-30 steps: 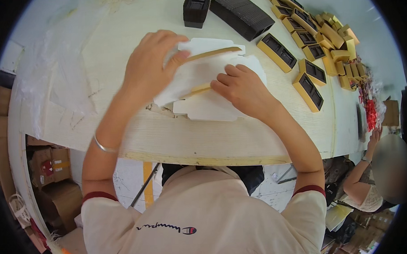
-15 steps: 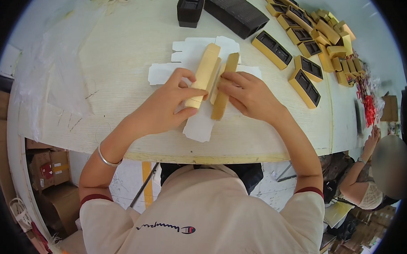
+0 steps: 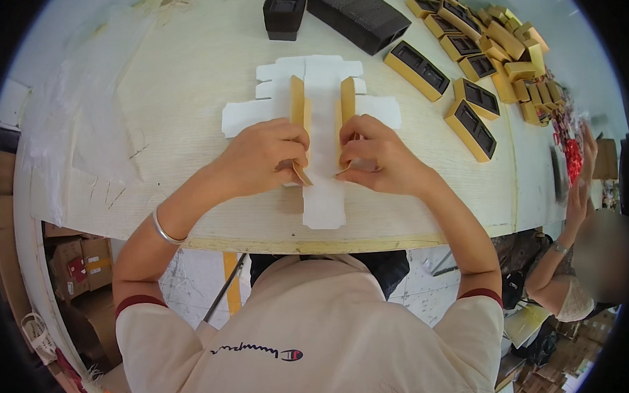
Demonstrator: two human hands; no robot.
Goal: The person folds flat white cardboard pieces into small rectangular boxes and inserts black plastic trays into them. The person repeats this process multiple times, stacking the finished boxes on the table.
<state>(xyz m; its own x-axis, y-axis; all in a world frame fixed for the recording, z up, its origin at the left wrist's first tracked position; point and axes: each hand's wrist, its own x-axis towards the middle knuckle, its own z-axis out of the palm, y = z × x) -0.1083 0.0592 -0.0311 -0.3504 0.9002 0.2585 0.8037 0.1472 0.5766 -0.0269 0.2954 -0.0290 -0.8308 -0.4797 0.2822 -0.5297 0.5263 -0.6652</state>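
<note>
In front of me a cardboard box blank (image 3: 323, 99) lies with its white inner face up, flaps spread to the sides and a tab toward me. Its two long gold side panels stand raised along the middle strip. My left hand (image 3: 275, 151) pinches the near end of the left gold panel (image 3: 298, 103), thumb and fingers on a folded flap. The right gold panel (image 3: 348, 98) is gripped the same way at its near end by my right hand (image 3: 374, 156). Part of each panel is hidden behind the fingers.
Stacked black trays (image 3: 358, 18) and another black tray stack (image 3: 285, 10) stand at the far side. Several gold boxes with black inserts (image 3: 417, 69) lie to the right, before a pile of gold boxes (image 3: 517, 44). Clear plastic sheeting (image 3: 82, 100) covers the left. A co-worker's arm (image 3: 571, 219) shows at right.
Both hands have moved apart. The gold panels, earlier folded inward and slanted, now stand separated with the white middle strip showing between them. The blank has straightened.
</note>
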